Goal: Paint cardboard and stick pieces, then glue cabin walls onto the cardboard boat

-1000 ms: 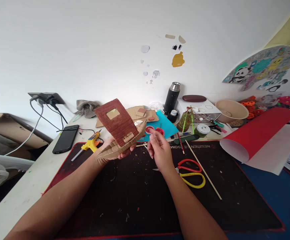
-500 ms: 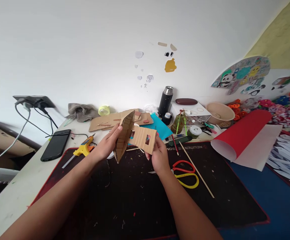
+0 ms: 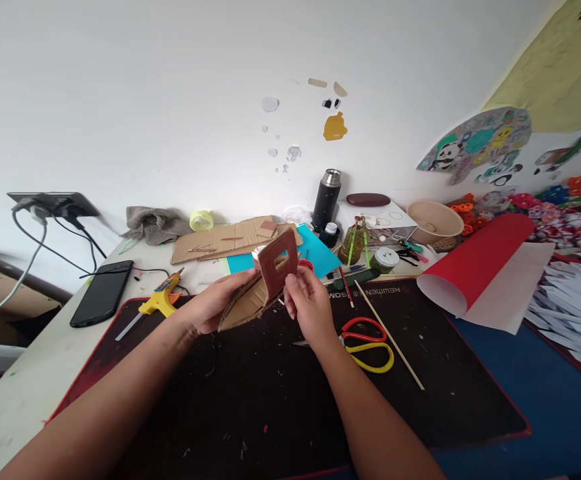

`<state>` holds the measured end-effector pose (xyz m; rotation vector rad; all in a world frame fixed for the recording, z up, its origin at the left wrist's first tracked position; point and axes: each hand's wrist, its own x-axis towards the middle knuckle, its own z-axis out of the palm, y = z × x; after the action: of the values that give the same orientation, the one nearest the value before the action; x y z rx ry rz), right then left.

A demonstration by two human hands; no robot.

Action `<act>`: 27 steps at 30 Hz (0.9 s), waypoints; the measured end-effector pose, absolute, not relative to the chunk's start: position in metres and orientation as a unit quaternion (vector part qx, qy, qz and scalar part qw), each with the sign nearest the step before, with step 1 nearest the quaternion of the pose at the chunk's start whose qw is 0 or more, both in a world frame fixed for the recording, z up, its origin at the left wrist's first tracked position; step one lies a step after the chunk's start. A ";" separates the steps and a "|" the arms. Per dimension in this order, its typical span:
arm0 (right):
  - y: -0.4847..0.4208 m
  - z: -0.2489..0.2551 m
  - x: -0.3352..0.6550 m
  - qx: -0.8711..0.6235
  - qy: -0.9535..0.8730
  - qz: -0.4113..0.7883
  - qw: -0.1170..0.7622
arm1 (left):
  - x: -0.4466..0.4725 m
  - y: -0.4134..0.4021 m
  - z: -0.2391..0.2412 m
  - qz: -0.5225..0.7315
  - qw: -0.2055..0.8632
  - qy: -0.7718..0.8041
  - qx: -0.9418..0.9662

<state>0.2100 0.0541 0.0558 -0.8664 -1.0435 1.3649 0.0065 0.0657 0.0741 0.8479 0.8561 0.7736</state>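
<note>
Above the black mat I hold a cardboard piece [image 3: 248,304] with a reddish-brown panel [image 3: 272,261] standing up from it; the panel has a rectangular cut-out. My left hand [image 3: 219,299] is closed round the left end of the cardboard, its fingertips partly hidden behind. At the panel's lower right edge, my right hand [image 3: 308,300] pinches with thumb and fingers. Scissors [image 3: 369,343] with one red and one yellow handle lie on the mat just right of my right wrist. A yellow glue gun [image 3: 161,297] rests left of my left hand.
A thin wooden stick [image 3: 390,337] lies on the mat [image 3: 270,400]. Behind are cardboard sheets [image 3: 230,233], blue paper [image 3: 320,250] and a black thermos [image 3: 327,200]. On the right sits a red paper roll [image 3: 480,267]; on the left, a black phone [image 3: 101,293].
The cardboard piece has been turned over in my hands, so the reddish-brown face of its panel now shows instead of the plain side. My right hand has shifted along its edge.
</note>
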 end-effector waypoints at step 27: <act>0.054 0.053 0.215 -0.391 -0.524 0.551 0.519 | -0.025 0.079 0.105 0.329 0.512 0.515 0.604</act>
<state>0.2147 0.0538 0.0526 -0.9369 -1.2560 1.3220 -0.0249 0.0794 0.1052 1.4525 1.2397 0.7921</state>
